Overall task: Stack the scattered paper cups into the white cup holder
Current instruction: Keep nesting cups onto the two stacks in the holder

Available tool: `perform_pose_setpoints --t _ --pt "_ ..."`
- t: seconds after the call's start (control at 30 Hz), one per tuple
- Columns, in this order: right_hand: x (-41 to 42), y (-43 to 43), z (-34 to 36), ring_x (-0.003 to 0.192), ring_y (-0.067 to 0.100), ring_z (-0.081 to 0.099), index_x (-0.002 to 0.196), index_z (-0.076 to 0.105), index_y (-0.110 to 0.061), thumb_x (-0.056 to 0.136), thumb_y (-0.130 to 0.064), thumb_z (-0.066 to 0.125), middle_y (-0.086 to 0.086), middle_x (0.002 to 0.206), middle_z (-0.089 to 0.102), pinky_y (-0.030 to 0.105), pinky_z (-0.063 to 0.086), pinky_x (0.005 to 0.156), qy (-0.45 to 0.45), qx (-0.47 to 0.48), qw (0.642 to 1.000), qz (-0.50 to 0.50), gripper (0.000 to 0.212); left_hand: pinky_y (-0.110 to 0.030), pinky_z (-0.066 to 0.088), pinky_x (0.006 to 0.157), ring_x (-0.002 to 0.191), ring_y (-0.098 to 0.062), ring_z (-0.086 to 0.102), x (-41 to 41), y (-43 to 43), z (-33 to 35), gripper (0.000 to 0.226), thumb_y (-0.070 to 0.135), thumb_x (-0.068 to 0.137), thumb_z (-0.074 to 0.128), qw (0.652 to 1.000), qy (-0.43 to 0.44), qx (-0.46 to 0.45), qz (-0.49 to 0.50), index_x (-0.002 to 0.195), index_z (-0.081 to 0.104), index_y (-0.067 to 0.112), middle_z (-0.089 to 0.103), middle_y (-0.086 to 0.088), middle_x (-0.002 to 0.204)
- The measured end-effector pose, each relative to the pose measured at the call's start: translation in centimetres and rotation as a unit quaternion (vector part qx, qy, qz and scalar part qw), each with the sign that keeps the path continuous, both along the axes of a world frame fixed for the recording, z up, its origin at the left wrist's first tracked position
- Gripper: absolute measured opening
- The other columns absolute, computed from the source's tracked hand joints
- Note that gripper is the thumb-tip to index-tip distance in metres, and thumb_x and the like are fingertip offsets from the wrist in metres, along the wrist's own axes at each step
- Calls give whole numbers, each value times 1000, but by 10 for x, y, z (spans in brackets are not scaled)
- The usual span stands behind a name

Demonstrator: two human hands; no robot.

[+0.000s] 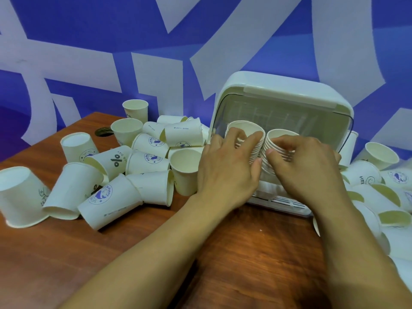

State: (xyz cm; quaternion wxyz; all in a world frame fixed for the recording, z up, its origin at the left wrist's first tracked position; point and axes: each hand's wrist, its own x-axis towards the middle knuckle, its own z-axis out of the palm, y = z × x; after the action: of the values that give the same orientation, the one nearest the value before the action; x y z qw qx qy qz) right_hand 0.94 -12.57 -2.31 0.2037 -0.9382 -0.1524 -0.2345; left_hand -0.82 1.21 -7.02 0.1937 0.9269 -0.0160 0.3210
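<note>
The white cup holder (278,90) stands at the back right of the wooden table, its clear lid raised. Two stacks of nested paper cups stand side by side in its open front. My left hand (225,168) wraps around the left stack (245,128), fingers curled over its rims. Beside it, the fingers of my right hand (305,168) curl round the right stack (281,136). Several loose paper cups (147,161) lie scattered to the left, some upright, some tipped over, some upside down.
More loose cups (379,197) are piled to the right of the holder, reaching the frame edge. A round cable hole (103,132) sits in the table (256,253) at the back left. A blue and white wall rises behind.
</note>
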Motion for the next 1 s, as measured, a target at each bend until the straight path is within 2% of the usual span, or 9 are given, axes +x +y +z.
perform_pose_setpoints --t 0.13,0.23,0.37,0.47,0.53,0.63,0.7,0.83,1.0 --pt "-9 7 6 108 26 59 112 70 -27 89 -37 64 -2 107 69 50 43 96 -50 69 996 19 25 -38 46 84 110 -23 50 -13 3 9 56 34 84 59 998 -29 -50 3 138 47 36 43 2 139" --pt "-17 13 11 100 22 61 108 71 -24 88 -30 66 -2 101 68 41 47 91 -105 120 986 55 21 -37 48 81 106 -22 53 -31 16 17 47 31 82 59 996 -49 -73 11 129 56 32 48 4 131" --pt "-37 34 13 80 8 62 103 73 -21 85 -26 68 -5 90 69 27 49 80 -97 163 971 143 19 -36 49 78 104 -20 54 -67 49 11 34 37 84 57 997 -24 -52 48 116 65 32 55 8 121" --pt "-54 57 2 76 8 62 100 73 -22 82 -27 67 -7 85 69 26 48 76 -51 163 965 200 20 -38 49 75 103 -23 54 -99 87 -5 30 41 83 56 993 6 -33 110 110 67 32 58 8 118" --pt "-65 73 -12 78 8 63 102 72 -24 81 -31 66 -9 87 69 30 50 76 12 139 962 233 23 -40 47 80 108 -27 52 -115 112 -11 32 41 83 57 984 53 -3 169 114 66 33 57 7 123" --pt "-78 95 -40 95 8 61 110 67 -29 83 -37 67 -10 105 65 32 49 87 108 67 956 264 28 -45 39 95 124 -29 41 -129 131 -11 43 48 85 57 957 178 21 230 127 54 40 45 6 142" --pt "-84 102 -57 111 5 54 116 63 -32 83 -41 67 -14 119 56 28 45 97 159 35 946 280 34 -45 39 98 129 -27 38 -133 132 -13 47 51 87 53 942 243 9 232 132 43 43 35 8 149" --pt "-86 108 -77 130 3 40 122 56 -37 82 -49 66 -16 142 38 28 36 109 227 -4 923 310 43 -42 45 88 123 -23 44 -135 134 -11 45 47 90 54 935 270 7 229 131 37 44 37 11 146" --pt "-89 113 -84 118 -2 45 126 58 -33 84 -45 68 -23 125 50 9 30 96 217 6 921 323 45 -38 40 75 116 -20 46 -139 137 -2 43 57 86 57 931 292 1 218 124 40 45 46 13 132"
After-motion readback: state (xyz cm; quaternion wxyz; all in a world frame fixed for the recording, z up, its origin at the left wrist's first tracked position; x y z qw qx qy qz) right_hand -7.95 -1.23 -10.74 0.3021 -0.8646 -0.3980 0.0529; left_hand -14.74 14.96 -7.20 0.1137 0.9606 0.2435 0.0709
